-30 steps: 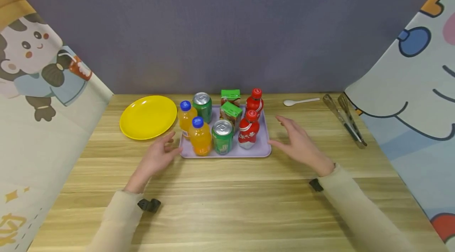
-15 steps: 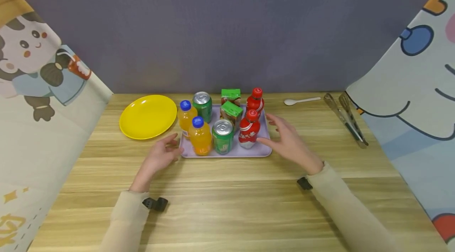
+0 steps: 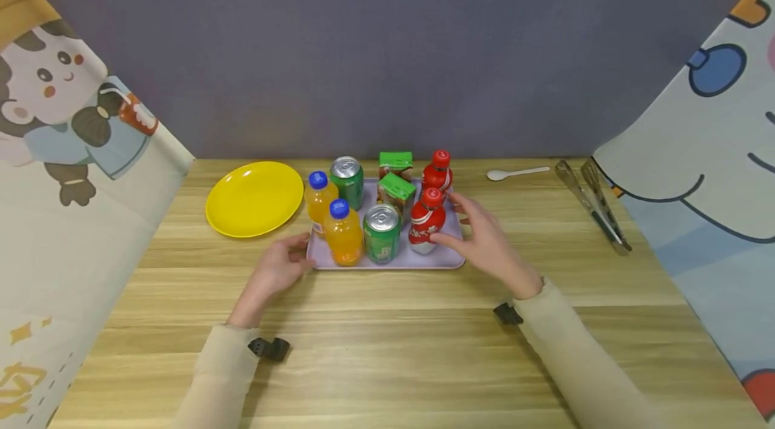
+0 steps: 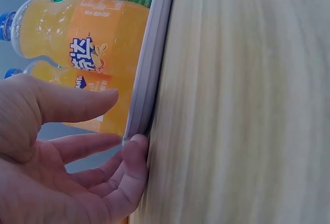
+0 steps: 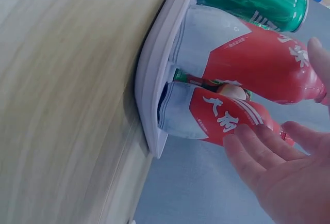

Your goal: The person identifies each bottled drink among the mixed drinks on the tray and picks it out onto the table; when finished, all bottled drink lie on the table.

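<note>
A lilac tray holds several drinks: two orange soda bottles with blue caps, two green cans, two green-topped drink cartons and two red-labelled bottles. My left hand is at the tray's left front corner; in the left wrist view its bent fingertips touch the rim, the thumb apart above. My right hand reaches over the tray's right edge beside the red bottles, fingers spread and loosely bent. In the right wrist view its fingertips lie close by one bottle; contact is unclear.
A yellow plate lies left of the tray. Behind and to the right are a white spoon and metal tongs. A grey partition closes the table's back, with printed panels at both sides.
My right hand has moved left, from outside the tray to over its right edge by the red bottles. My left hand has shifted slightly right, to the tray's corner. The tray looks still.
</note>
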The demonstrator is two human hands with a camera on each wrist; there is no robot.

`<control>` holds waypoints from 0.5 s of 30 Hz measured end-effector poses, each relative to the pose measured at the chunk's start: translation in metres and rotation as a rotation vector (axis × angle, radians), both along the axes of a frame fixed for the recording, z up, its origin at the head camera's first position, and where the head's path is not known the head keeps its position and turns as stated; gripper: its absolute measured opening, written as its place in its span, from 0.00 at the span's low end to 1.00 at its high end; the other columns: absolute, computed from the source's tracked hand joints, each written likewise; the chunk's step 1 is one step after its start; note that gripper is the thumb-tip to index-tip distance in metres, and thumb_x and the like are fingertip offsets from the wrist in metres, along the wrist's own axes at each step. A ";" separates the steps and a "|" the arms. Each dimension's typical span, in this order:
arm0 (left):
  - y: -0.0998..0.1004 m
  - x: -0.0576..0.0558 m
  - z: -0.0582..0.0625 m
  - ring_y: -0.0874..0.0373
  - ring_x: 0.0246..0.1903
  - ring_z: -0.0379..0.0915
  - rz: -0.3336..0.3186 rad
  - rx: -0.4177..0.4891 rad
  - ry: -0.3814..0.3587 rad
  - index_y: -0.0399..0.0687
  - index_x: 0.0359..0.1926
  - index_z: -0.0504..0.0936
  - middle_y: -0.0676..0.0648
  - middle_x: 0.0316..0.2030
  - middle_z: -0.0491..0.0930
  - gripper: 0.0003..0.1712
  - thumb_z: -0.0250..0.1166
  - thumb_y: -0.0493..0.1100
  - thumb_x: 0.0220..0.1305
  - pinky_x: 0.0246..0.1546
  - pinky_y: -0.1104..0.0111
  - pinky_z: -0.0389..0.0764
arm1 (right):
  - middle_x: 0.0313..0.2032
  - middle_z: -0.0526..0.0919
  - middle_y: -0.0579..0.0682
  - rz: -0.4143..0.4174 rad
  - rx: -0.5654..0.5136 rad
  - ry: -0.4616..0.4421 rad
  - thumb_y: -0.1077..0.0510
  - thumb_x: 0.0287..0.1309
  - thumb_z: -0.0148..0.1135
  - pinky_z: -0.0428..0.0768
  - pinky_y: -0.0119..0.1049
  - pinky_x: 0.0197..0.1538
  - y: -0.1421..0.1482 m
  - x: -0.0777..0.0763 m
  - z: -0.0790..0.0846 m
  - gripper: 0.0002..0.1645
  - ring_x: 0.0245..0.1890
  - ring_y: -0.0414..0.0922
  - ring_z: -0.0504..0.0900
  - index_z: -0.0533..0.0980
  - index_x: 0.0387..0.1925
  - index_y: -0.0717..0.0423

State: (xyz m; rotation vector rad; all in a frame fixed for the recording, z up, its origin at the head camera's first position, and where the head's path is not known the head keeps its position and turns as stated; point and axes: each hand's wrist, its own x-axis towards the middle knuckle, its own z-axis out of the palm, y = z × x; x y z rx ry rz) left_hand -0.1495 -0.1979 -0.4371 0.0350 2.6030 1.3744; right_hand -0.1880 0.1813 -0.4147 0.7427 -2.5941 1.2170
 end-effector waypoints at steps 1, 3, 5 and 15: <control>0.000 0.000 0.000 0.46 0.44 0.76 0.001 -0.004 -0.001 0.28 0.65 0.63 0.30 0.56 0.71 0.36 0.65 0.31 0.57 0.33 0.66 0.80 | 0.60 0.71 0.54 0.006 -0.010 0.001 0.42 0.46 0.73 0.77 0.52 0.48 -0.001 -0.001 0.000 0.51 0.55 0.54 0.72 0.62 0.68 0.57; 0.001 0.000 -0.001 0.49 0.40 0.77 0.006 -0.020 -0.001 0.29 0.65 0.64 0.30 0.56 0.71 0.36 0.66 0.31 0.56 0.31 0.66 0.79 | 0.59 0.72 0.53 0.015 -0.025 0.002 0.44 0.46 0.74 0.78 0.51 0.47 -0.003 -0.002 0.000 0.51 0.55 0.55 0.72 0.62 0.67 0.58; 0.002 0.000 -0.001 0.52 0.37 0.76 0.011 -0.035 -0.004 0.30 0.65 0.64 0.31 0.56 0.72 0.37 0.67 0.32 0.56 0.28 0.66 0.78 | 0.59 0.72 0.53 0.016 -0.033 -0.001 0.45 0.46 0.75 0.78 0.51 0.47 -0.005 -0.002 0.000 0.51 0.55 0.56 0.73 0.62 0.67 0.58; 0.004 -0.002 -0.004 0.53 0.33 0.74 0.031 -0.048 -0.021 0.33 0.67 0.64 0.33 0.54 0.73 0.39 0.67 0.29 0.53 0.27 0.66 0.77 | 0.57 0.74 0.50 0.012 -0.067 -0.063 0.44 0.45 0.74 0.77 0.49 0.48 -0.010 -0.002 0.000 0.49 0.53 0.46 0.73 0.64 0.66 0.54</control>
